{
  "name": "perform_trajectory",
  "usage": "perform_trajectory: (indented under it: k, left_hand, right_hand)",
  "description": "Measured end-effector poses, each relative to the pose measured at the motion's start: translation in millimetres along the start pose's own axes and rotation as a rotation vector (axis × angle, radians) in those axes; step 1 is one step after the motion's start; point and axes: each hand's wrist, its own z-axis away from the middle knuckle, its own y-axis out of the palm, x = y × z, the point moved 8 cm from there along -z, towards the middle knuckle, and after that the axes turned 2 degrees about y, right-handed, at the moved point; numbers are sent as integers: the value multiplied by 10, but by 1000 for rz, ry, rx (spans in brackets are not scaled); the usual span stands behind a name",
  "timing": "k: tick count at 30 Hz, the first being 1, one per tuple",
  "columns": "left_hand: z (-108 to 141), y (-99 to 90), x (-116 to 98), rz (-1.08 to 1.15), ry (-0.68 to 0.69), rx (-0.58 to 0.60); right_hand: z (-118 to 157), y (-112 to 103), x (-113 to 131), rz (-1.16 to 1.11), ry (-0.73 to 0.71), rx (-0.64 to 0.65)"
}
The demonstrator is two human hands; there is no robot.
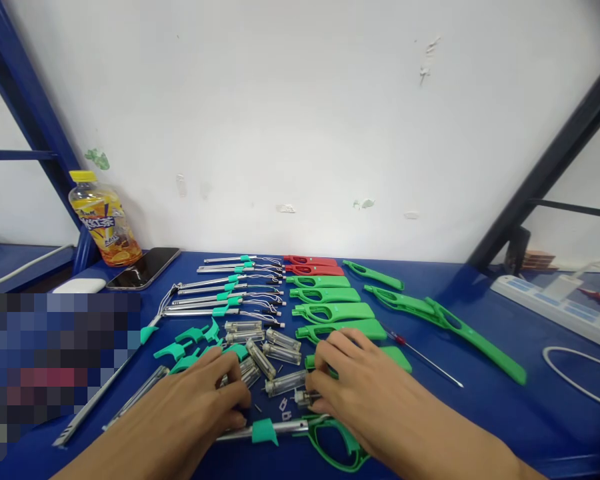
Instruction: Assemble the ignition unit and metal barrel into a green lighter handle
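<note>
My left hand (pixel 207 393) is closed with fingers curled, beside the clear lighter tanks (pixel 261 359) and teal triggers (pixel 193 335); what its fingertips hold, if anything, is hidden. Fingers bent, my right hand (pixel 353 373) is closed around the end of a clear tank (pixel 301 398). Below it lies a green handle shell (pixel 333 443), joined to a metal tube (pixel 287 429) with a teal tab. More metal tubes with wires (pixel 205 301) are lined up at the centre left. Green handle shells (pixel 335 311) and red handle shells (pixel 313 270) form a column beside them.
A tea bottle (pixel 105 223), a phone (pixel 145 268) and a white case (pixel 80 285) stand or lie at the back left. On the right are a screwdriver (pixel 425 357), long green shells (pixel 480 340) and a power strip (pixel 555 307). A white wall rises behind.
</note>
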Motion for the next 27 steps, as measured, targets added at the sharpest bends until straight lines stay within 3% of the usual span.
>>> perform_trajectory:
  k: [5,8,11,15,20,27]
  left_hand:
    - [-53,70,36,-8,-28,2]
    - [-55,66,14,-32,-41,-17]
    - [-36,17,-60,-51,-45,-39]
    - [-37,-253,-331,-170,72,-258]
    - [-69,-495,-617,-125,192,-483]
    - [-74,-526,-615,-169,125,-616]
  right_hand:
    - [-16,-1,-25,6,16,-65]
    - [19,-179,-91,-28,69,-111]
    - [107,-427,-206,-178,211,-185]
    - [252,-592,-227,-361,386,-273]
    - [304,-425,-105,-590,491,-275]
    - [247,-205,17,-736,504,-268]
